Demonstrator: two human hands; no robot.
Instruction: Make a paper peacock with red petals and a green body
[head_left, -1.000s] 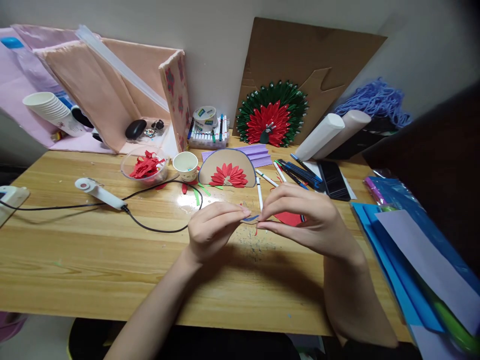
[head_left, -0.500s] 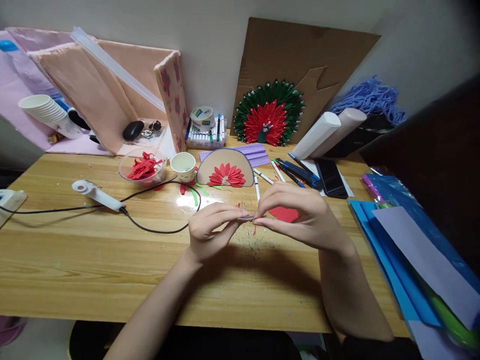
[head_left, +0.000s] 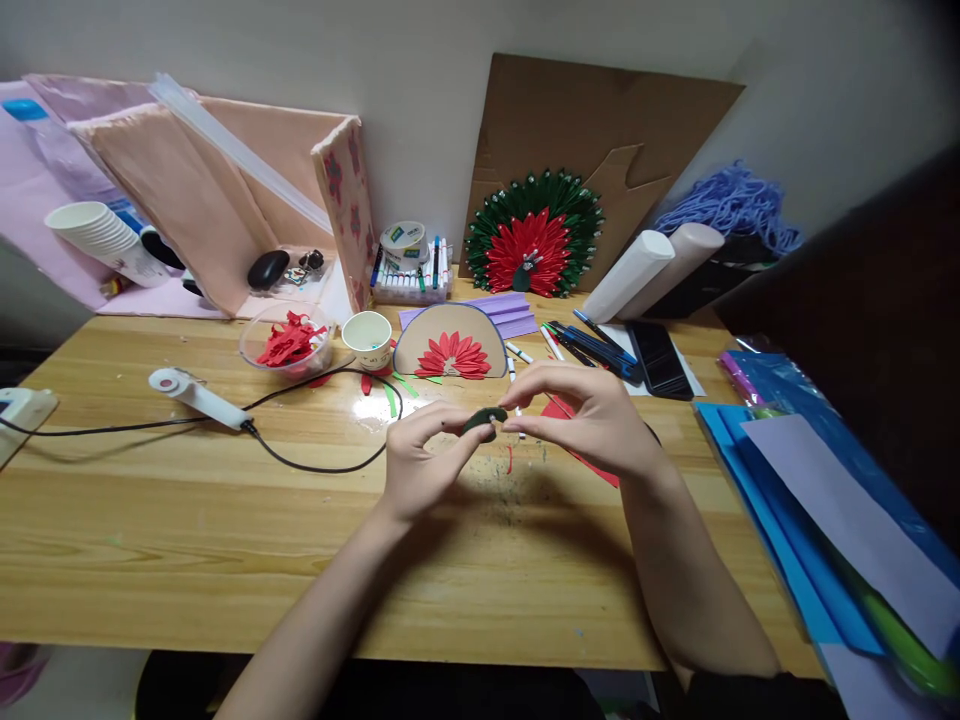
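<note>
My left hand [head_left: 426, 455] pinches a small dark green cutout [head_left: 484, 416] between thumb and fingers, holding it above the wooden table. A small pale spot shows near the cutout's right end. Thumb and forefinger of my right hand [head_left: 581, 415] close in a pinch at that right end; whether anything else is between them is too small to tell. Just beyond my hands lies a half-round cardboard panel [head_left: 424, 335] with a blue rim and a fan of red petals [head_left: 454, 357]. Red paper [head_left: 600, 470] lies partly hidden under my right hand.
Behind stands a green-and-red peacock craft [head_left: 531, 240] against cardboard [head_left: 555, 110]. Left are a bowl of red scraps [head_left: 287, 340], a paper cup [head_left: 367, 340] and a white corded glue gun [head_left: 202, 398]. Pens, a phone [head_left: 660, 360] and blue sheets [head_left: 757, 500] lie right.
The cutout has turned from edge-on, so its dark green face now shows. My right hand has shifted slightly left, uncovering more red paper. The view has tipped slightly upward.
</note>
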